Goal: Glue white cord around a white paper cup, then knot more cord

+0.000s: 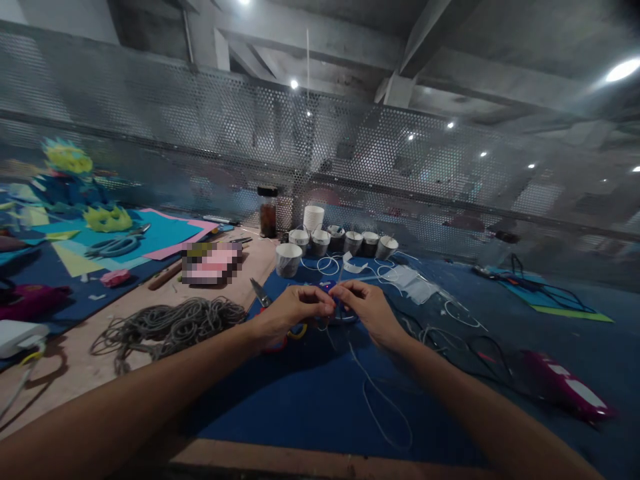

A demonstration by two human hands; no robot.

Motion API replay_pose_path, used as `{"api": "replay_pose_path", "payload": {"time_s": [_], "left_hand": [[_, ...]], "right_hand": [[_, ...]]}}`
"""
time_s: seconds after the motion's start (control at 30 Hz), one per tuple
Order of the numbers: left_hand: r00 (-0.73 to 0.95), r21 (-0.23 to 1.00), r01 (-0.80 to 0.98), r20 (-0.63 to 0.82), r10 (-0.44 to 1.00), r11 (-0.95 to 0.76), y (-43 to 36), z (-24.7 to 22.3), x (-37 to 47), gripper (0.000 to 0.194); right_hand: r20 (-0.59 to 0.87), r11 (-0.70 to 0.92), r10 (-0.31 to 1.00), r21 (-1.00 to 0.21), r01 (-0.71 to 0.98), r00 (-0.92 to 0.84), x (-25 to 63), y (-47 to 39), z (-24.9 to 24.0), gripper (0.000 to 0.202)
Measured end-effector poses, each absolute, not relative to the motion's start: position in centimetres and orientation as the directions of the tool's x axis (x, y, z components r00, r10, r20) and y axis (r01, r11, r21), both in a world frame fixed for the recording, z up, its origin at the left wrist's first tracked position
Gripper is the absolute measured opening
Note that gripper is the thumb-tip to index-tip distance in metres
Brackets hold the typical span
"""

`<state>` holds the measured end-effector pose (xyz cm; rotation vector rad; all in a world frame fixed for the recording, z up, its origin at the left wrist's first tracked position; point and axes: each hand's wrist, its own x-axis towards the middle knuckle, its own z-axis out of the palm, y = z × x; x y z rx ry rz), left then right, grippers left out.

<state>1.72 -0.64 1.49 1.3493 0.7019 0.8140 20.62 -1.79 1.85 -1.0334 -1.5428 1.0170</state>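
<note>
In the head view, both my hands meet over the middle of the blue mat [310, 400]. My left hand [295, 308] is closed in a pinch, with its fingertips at a thin grey cord. My right hand [369, 310] pinches the same thin cord [353, 353], whose tail hangs down and loops on the mat. Just behind the fingertips is a small shiny blue object [327, 286], partly hidden by them; its kind is unclear. Scissors [261, 293] with red and yellow handles lie under and beside my left hand.
A tangled grey rope [175, 327] lies left on a wooden board [260, 257]. Several paper cups [289, 260] and a dark jar [268, 213] stand behind. At right are a magenta glue gun [565, 387] and its cable; coloured paper [170, 230] and pliers [115, 245] lie left.
</note>
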Motion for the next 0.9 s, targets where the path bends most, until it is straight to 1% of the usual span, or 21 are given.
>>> {"api": "replay_pose_path", "payload": {"time_s": [0.13, 0.3, 0.53, 0.73, 0.9], "left_hand": [[0.549, 0.993, -0.113, 0.030, 0.835, 0.038, -0.73, 1.50, 1.74, 0.017], [0.547, 0.990, -0.129, 0.023, 0.837, 0.057, -0.72, 1.25, 1.86, 0.017], [0.633, 0.961, -0.196, -0.027, 0.774, 0.193, -0.63, 0.81, 1.75, 0.019], [0.607, 0.972, -0.187, 0.001, 0.795, 0.142, -0.54, 0.80, 1.75, 0.016], [0.594, 0.985, -0.154, 0.025, 0.804, 0.082, -0.56, 0.88, 1.79, 0.018]], "right_hand": [[0.290, 0.312, 0.942, -0.942, 0.125, -0.166, 20.62, -1.77, 1.77, 0.027], [0.289, 0.312, 0.942, -0.942, 0.125, -0.173, 20.58, -1.78, 1.74, 0.024], [0.286, 0.303, 0.938, -0.951, 0.062, -0.197, 20.65, -1.89, 1.80, 0.024], [0.276, 0.292, 0.940, -0.955, 0.054, -0.201, 20.51, -1.93, 1.82, 0.023], [0.260, 0.279, 0.949, -0.956, 0.093, -0.177, 20.55, -1.81, 1.84, 0.022]]}}
